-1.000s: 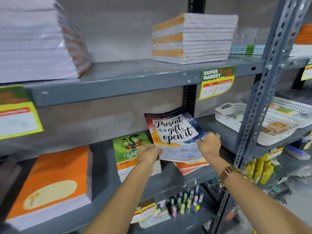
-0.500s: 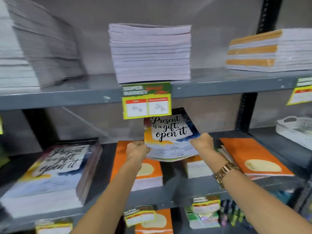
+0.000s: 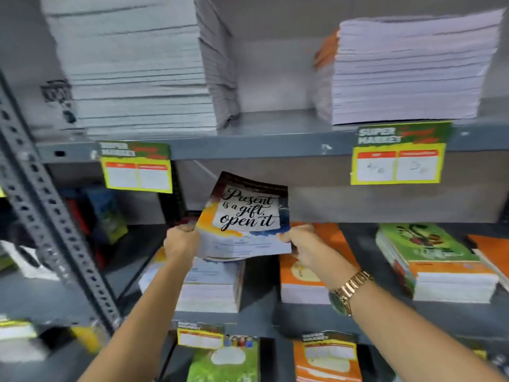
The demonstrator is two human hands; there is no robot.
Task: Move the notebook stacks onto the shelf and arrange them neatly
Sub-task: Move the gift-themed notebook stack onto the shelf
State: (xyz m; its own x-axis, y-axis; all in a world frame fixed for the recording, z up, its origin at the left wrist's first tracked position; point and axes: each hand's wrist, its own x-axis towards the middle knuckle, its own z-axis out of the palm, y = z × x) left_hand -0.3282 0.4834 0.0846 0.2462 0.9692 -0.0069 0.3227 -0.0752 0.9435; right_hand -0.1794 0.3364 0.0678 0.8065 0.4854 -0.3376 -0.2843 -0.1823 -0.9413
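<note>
Both hands, left hand (image 3: 180,242) and right hand (image 3: 301,241), grip the notebook bundle (image 3: 245,219), fingers closed on its lower corners. In 1 second it has travelled left along the middle shelf (image 3: 259,310) and now hangs tilted over the matching stack (image 3: 209,285), ready to lower.

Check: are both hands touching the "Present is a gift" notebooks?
Touching. The head view shows the left hand gripping the notebooks' lower left edge and the right hand gripping the lower right edge.
</note>
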